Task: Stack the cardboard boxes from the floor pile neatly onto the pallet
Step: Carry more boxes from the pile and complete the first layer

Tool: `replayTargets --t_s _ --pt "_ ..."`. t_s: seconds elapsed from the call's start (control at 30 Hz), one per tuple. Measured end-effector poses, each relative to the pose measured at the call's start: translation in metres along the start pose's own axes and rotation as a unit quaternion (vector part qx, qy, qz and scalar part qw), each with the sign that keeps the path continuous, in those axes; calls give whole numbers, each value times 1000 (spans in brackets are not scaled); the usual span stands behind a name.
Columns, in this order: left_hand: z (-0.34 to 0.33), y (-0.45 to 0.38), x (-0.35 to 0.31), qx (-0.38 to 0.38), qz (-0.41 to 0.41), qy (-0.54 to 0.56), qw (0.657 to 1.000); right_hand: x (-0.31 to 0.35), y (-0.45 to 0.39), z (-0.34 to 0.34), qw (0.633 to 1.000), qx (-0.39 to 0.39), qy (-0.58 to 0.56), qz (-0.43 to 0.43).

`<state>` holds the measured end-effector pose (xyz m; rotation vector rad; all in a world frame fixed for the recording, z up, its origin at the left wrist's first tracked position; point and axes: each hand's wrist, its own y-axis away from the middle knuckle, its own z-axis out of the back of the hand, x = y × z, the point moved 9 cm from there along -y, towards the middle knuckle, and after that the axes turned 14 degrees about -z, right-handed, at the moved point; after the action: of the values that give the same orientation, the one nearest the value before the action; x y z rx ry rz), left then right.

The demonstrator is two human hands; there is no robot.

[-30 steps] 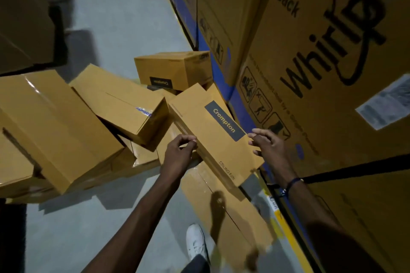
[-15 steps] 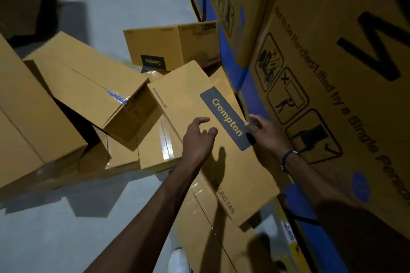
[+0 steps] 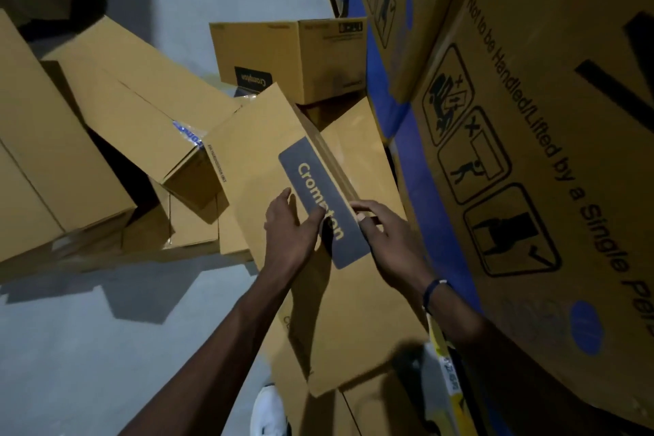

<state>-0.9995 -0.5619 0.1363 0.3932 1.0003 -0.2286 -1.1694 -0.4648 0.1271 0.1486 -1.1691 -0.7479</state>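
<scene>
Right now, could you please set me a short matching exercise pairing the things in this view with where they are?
Things:
1. left hand
2. right hand
3. white shoe
4. upright Crompton box

Places:
A. bottom edge, on the floor
B. flat on the long box's top face
C. far end of the pile
D. on the long box's right edge

Pairs: 1-B, 2-D, 3-A, 4-C

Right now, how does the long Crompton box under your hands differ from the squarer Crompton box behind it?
The long box is flat, narrow and tilted, propped on the pile; the squarer box is taller and sits level.
The long box's dark label runs lengthwise on its top face; the squarer box's label is small, low on its side face.
The left hand and right hand touch the long box; nothing touches the squarer box.
Both are brown cardboard with Crompton labels.
</scene>
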Motion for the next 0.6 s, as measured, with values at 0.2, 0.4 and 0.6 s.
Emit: replayTargets --t_s 0.2,0.4,0.6 --pt "24 10 24 0 32 11 999 -3 -7 -43 999 45 4 -18" --pt "27 11 55 8 87 13 996 -27 -37 -76 992 77 29 -94" --pt "26 10 68 22 66 6 998 -87 -88 -68 976 56 50 -204"
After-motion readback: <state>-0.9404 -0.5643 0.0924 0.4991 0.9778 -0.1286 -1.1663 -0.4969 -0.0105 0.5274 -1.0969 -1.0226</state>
